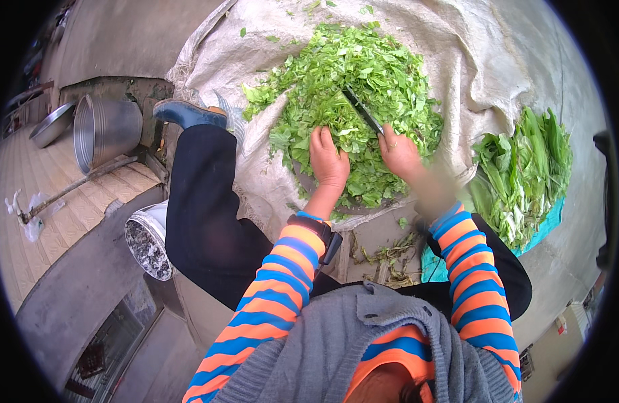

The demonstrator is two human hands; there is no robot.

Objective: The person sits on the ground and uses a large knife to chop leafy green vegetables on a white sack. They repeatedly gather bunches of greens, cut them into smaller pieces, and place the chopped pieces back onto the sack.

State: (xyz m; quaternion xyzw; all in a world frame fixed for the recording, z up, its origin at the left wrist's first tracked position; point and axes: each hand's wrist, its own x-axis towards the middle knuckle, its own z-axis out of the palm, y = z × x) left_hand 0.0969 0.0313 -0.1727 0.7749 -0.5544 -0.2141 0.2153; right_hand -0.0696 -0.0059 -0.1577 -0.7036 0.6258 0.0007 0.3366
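On chopped greens (343,87): right fingers (393,138) clamp knife (363,111); left fingers (321,140) pressed together.

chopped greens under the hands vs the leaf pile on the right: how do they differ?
The chopped greens are cut into small pieces; the whole greens keep long leaves and pale stalks.
The chopped greens spread wide on the pale sack cloth; the whole greens lie stacked over a teal sheet.
The left hand presses the chopped greens and the right hand holds a knife in them; nothing touches the whole greens.
Both are green and leafy.

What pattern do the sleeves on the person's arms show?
Orange and blue stripes on the sleeves, clearest in the head view.
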